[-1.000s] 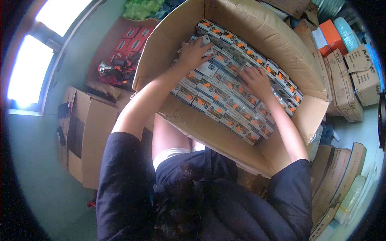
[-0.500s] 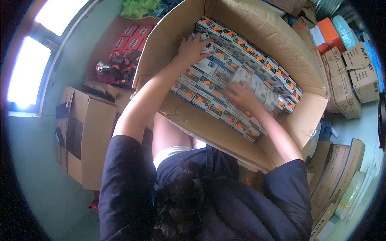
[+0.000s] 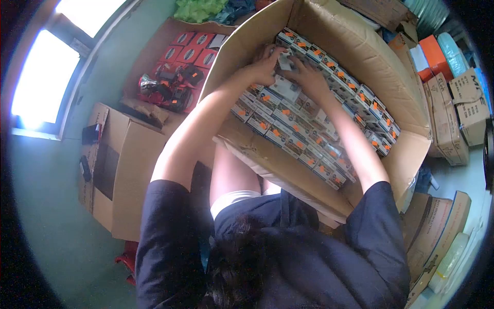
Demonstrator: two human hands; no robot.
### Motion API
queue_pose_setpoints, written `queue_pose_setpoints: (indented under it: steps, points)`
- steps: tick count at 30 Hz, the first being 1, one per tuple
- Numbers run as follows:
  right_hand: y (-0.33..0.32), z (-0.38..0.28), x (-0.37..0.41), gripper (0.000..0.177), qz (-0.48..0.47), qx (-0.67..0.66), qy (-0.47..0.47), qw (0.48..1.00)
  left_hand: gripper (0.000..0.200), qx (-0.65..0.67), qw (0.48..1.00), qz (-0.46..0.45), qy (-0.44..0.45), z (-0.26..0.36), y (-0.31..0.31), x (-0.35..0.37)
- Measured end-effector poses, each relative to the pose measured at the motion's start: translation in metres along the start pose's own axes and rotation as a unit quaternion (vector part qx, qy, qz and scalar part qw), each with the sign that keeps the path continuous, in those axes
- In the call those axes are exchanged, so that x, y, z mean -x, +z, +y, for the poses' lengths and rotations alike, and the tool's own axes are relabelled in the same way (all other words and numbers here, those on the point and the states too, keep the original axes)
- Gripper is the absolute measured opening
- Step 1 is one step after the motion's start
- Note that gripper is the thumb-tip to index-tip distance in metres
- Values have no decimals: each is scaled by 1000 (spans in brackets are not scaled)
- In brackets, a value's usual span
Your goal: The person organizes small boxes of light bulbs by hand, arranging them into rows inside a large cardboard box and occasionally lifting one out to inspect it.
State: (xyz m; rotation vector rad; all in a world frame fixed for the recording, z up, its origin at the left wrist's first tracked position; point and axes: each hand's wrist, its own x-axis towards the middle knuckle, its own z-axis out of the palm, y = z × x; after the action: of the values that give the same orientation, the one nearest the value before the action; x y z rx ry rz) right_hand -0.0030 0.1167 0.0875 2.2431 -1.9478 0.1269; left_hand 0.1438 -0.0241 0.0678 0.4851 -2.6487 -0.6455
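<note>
A big cardboard carton [image 3: 378, 62] stands open in front of me, with rows of small printed boxes [image 3: 280, 135] inside, many bearing orange stickers. At the far left of the rows, my left hand [image 3: 264, 67] is closed around the side of a small white box [image 3: 285, 61]. From the other side my right hand [image 3: 309, 78] reaches across the rows, its fingers bent against the same small box. Part of that box is hidden by the fingers. Several pale box tops lie under and beside my right forearm.
On the left, another carton [image 3: 139, 175] stands open near red boxes [image 3: 182, 53] and a pile of dark items with a shiny lamp-like piece [image 3: 147, 85]. Stacked cartons [image 3: 471, 98] and flattened cardboard [image 3: 437, 232] line the right side. A window [image 3: 46, 77] is at upper left.
My right hand has moved from the middle of the rows up and left to the small box by my left hand. The whole view has shifted slightly to the left.
</note>
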Motion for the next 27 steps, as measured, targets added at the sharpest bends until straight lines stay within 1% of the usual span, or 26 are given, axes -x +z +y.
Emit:
queue_pose_setpoints:
  steps: [1, 3, 4, 6, 7, 9, 10, 13, 16, 19, 22, 25, 27]
  points:
    - [5, 7, -1, 45, 6, 21, -17, 1000, 83, 61, 998, -7, 1, -3, -2, -2]
    - [9, 10, -5, 40, 18, 61, -50, 997, 85, 117, 992, -17, -35, 0, -7, -10]
    - [7, 9, -8, 38, 18, 47, -36, 998, 86, 144, 988, -23, -53, 4, -11, -13]
    - [-2, 6, -11, 34, 13, 20, -10, 1000, 81, 119, 991, 38, -41, 12, -15, -8]
    - [-3, 6, -15, 34, 38, 23, -27, 999, 79, 107, 991, 69, -37, 16, -15, -4]
    - [-5, 11, -25, 36, 91, 27, -56, 994, 79, 13, 988, 89, -125, 31, -18, 0]
    - [-12, 9, -32, 48, 57, 20, -53, 997, 79, -36, 981, 97, -165, 40, -22, 2]
    - [-23, 13, -49, 43, 119, 34, -83, 989, 63, -47, 959, 26, -279, 59, -38, 7]
    - [-25, 25, -65, 44, 96, -26, -60, 993, 54, -6, 968, -12, -251, 39, -32, 8]
    - [-24, 27, -80, 41, 67, -92, -67, 991, 39, -20, 971, 22, -238, 33, -32, 11]
    - [-15, 17, -89, 38, 127, -46, -101, 986, 36, -10, 978, 61, -197, 34, -32, 11]
    - [-18, 11, -85, 37, 93, -34, -24, 995, 39, -4, 977, 75, -199, 31, -29, 8]
    - [-21, 8, -80, 38, 84, -38, 8, 996, 43, -54, 973, 90, -203, 34, -26, 6]
